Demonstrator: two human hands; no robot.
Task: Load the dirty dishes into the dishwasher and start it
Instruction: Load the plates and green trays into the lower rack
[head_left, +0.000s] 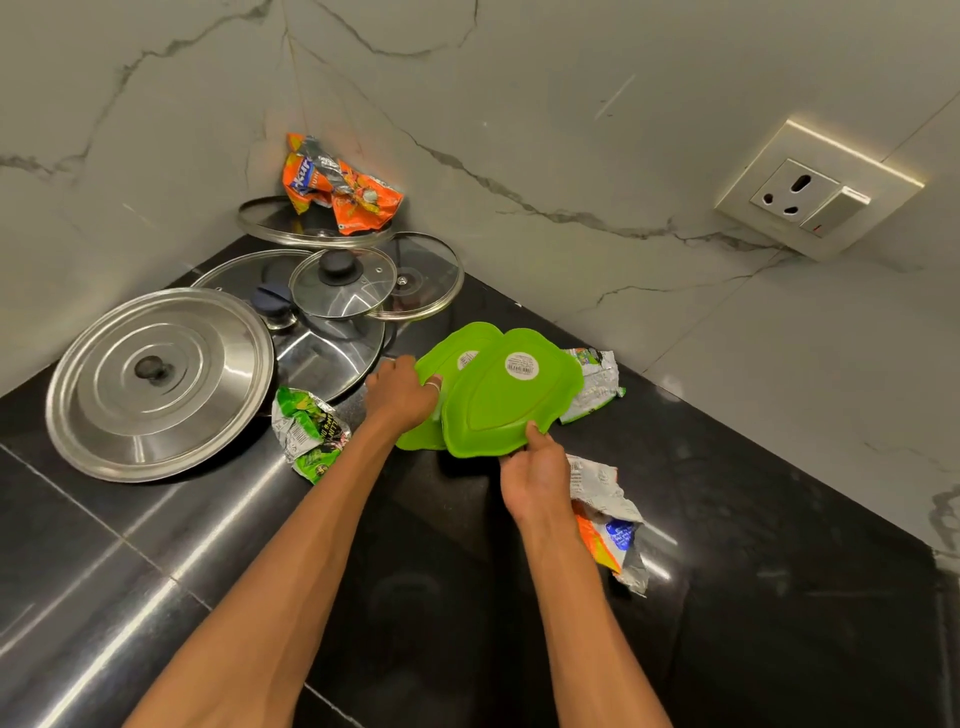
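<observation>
Two green leaf-shaped plastic plates are upside down over the black counter (727, 597), each with a white sticker on its base. My right hand (537, 480) pinches the near rim of the front green plate (511, 410), which is tilted up toward me. My left hand (400, 395) grips the edge of the rear green plate (457, 348), which lies partly behind the front one. A large steel lid (161, 382) and several glass lids (343, 283) are stacked in the corner to the left.
Crumpled snack wrappers lie around: an orange wrapper (340, 189) on the lids in the corner, a green wrapper (306, 428) by my left arm, one wrapper (597, 382) behind the plates, another wrapper (608, 519) by my right wrist. A wall socket (815, 200) sits on the marble wall.
</observation>
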